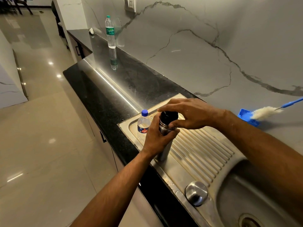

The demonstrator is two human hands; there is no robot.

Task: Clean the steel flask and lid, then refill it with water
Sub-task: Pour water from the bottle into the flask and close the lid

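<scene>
The steel flask [164, 149] stands upright on the ribbed drainboard [201, 153] of the steel sink. My left hand [157, 136] grips its upper body. My right hand [188, 113] curls over the black lid [168, 116] on top of the flask, thumb and fingers pinching round it. A steel cup-shaped cap [196, 192] lies on the sink edge near the front. The sink basin [255, 202] is at the lower right.
A small bottle with a blue cap [144, 122] stands just left of the flask. A tall bottle with a green label [110, 31] stands far back on the black counter [101, 89]. A white bottle brush [265, 112] rests on a blue holder [247, 117] by the wall.
</scene>
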